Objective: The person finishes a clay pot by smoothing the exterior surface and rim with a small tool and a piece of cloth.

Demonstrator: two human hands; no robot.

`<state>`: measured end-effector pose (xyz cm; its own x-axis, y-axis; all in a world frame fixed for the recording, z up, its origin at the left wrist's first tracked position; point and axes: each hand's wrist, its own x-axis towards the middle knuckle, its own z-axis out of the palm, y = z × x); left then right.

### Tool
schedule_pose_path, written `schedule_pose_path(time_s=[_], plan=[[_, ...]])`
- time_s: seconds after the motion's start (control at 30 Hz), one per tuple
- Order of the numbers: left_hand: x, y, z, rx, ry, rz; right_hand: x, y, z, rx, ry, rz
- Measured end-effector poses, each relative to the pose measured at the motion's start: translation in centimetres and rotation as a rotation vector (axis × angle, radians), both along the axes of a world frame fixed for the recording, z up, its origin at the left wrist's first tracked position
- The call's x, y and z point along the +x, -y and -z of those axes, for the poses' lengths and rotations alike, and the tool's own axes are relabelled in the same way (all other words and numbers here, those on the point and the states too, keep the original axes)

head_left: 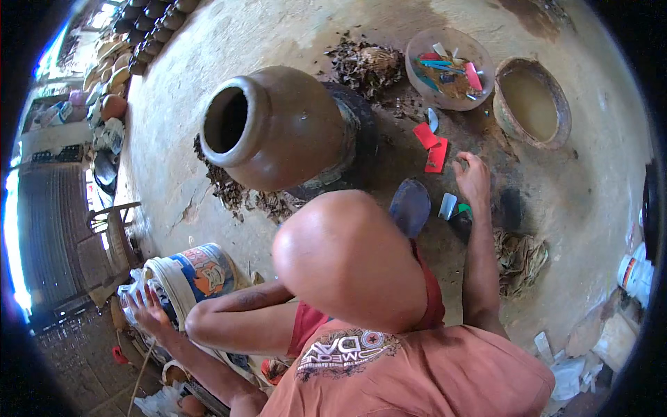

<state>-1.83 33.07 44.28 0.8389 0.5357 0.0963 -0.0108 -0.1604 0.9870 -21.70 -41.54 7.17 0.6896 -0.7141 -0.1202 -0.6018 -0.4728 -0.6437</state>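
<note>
A large wet brown clay pot (295, 128) with a wide grey rim stands before me, its mouth toward the left, on a dark round base (361, 125). My right hand (474, 177) is to its right, palm down above the floor, fingers bent and apart, with nothing visible in them. Closest to it are two flat red scrapers (436, 156), overlapping on the floor. Nearer me lie a whitish scraper (447, 206) and a green piece (464, 208). At the left, my left hand (147, 313) spreads its fingers beside a white and blue bucket (201, 271), apparently holding nothing.
A clear plastic bowl (451, 101) of tools and brown water stands at the far right, beside a clay basin (511, 104) of murky water. Dry leaves (365, 66) lie around the pot. A crumpled cloth (521, 263) is by my right forearm. Dark pots (149, 28) are stacked far left.
</note>
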Motion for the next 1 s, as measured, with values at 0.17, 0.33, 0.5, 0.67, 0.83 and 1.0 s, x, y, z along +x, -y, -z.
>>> schedule_pose_path(time_s=[0.17,0.33,0.5,0.67,0.83,1.0], plan=[[-4.4,-1.7,2.1,-0.088,-0.032,-0.138,-1.7,-2.3,0.7,0.069,0.01,0.041],[-5.5,-0.8,11.9,-0.087,-0.21,-0.131,-4.2,-5.6,1.5,0.153,-0.022,0.019],[-4.5,3.3,19.2,-0.137,-0.355,-0.032,-9.4,-6.0,2.2,0.028,-0.026,0.01],[-5.7,3.6,22.9,-0.177,-0.429,-0.001,-10.7,-2.3,1.3,0.002,-0.111,0.345],[-6.9,2.8,24.2,-0.211,-0.465,0.018,-9.2,-2.0,1.1,0.01,-0.168,0.265],[-8.3,1.9,26.6,-0.243,-0.511,0.02,-6.9,-4.7,2.3,0.015,-0.21,0.124]])
